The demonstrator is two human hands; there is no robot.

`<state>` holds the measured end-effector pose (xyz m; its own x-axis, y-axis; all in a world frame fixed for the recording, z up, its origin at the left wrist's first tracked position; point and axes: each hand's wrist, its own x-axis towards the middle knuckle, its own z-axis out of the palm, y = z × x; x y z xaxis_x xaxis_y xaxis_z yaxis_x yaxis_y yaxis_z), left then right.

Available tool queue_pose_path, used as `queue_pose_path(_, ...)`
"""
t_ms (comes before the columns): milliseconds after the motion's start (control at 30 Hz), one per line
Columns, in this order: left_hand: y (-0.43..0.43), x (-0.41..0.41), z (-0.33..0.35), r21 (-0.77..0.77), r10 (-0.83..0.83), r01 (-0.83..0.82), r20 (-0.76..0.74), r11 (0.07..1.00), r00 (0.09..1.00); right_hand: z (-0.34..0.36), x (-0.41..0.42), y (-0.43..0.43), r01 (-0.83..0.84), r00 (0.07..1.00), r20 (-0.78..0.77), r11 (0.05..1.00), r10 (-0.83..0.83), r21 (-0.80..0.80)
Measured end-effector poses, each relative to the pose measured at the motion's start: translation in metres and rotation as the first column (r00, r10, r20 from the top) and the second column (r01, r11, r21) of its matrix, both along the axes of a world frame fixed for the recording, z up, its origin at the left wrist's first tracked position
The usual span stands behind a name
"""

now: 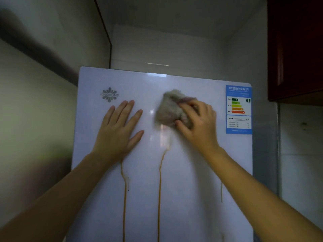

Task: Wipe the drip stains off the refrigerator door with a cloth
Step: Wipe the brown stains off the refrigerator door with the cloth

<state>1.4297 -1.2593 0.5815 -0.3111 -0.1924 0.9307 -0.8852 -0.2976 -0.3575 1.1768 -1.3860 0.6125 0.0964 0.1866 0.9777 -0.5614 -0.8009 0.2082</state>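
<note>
The white refrigerator door [188,172] fills the middle of the head view. Three yellow-brown drip stains run down it: one on the left [124,198], one in the middle [159,189] and a short one on the right [221,193]. My right hand [197,123] grips a crumpled greyish cloth [167,109] and holds it against the door just above the top of the middle stain. My left hand [118,126] lies flat on the door with its fingers spread, above the left stain.
A blue energy label [238,109] is stuck at the door's upper right, and a brand logo [109,94] sits at its upper left. A dark red cabinet [295,49] hangs at the right. Tiled walls stand close on both sides.
</note>
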Motion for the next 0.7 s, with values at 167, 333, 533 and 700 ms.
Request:
queue_pose_path(167,-0.004,0.000,-0.002,-0.009,-0.014,0.014,-0.012,1.000,1.000,0.030,-0.049,-0.028,-0.062,0.944,0.330,0.971,-0.018,0.232)
queue_pose_path(333,-0.006,-0.001,-0.003,-0.031,-0.033,0.033,-0.011,0.999,0.999,0.049,0.006,0.003,-0.053,0.970,0.244,0.981,0.006,0.186)
queue_pose_path(533,-0.005,0.000,-0.003,-0.032,-0.044,0.044,-0.003,0.999,0.999,-0.044,-0.009,-0.004,0.053,0.941,-0.316,0.975,-0.120,-0.214)
queue_pose_path(700,-0.005,-0.002,-0.004,0.004,-0.042,0.043,-0.049,0.999,0.998,-0.030,-0.090,-0.043,0.114,0.991,-0.075,0.993,-0.110,0.044)
